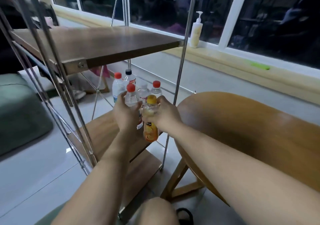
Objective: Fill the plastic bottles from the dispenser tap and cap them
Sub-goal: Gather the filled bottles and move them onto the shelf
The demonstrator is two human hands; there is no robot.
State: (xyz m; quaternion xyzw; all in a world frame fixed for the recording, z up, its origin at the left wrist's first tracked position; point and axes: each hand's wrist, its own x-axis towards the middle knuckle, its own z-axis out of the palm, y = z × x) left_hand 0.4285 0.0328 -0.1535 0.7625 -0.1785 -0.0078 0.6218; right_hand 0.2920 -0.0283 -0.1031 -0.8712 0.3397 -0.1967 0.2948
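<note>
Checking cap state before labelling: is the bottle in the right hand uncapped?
No, the orange-label bottle gripped by the right hand has its yellow cap on.

The left hand [125, 112] grips a clear red-capped bottle [131, 97]. The right hand [166, 115] grips a yellow-capped bottle [150, 132] with an orange label just beside it, above the lower wooden shelf [100, 131]. More capped bottles [118, 86] stand close behind.

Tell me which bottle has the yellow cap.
The orange-labelled bottle in the right hand, nearest the camera. The other caps seen are red or black, including the red-capped bottle in the left hand.
</note>
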